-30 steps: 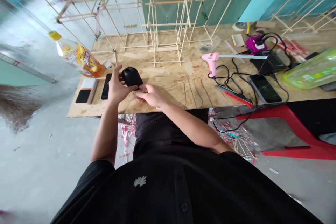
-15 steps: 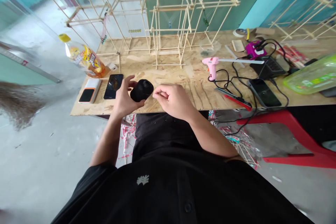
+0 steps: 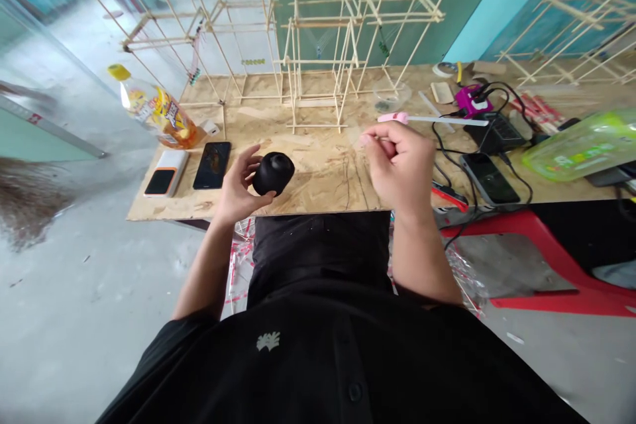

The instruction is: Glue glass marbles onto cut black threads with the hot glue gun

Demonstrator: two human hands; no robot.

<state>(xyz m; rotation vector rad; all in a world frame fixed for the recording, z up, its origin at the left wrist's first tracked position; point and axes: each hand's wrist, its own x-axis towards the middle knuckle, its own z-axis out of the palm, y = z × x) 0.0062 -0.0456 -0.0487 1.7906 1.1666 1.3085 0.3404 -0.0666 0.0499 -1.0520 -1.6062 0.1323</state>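
The left hand [image 3: 239,191] grips one black rounded object [image 3: 273,175] by the table's [image 3: 315,192] front edge; the right hand [image 3: 405,169] is curled closed — on anything, I can't tell — between two phones [image 3: 490,179].

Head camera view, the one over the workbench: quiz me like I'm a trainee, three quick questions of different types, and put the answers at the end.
1. What does the left hand hold? A) a bottle; B) a black rounded object; C) a cutter.
2. True or false: in the picture, a white-and-orange device lies to the left of the phone beside that hand.
3. Fill in: the right hand partly hides a glue gun coloured ____.

Key: 1. B; 2. true; 3. pink.
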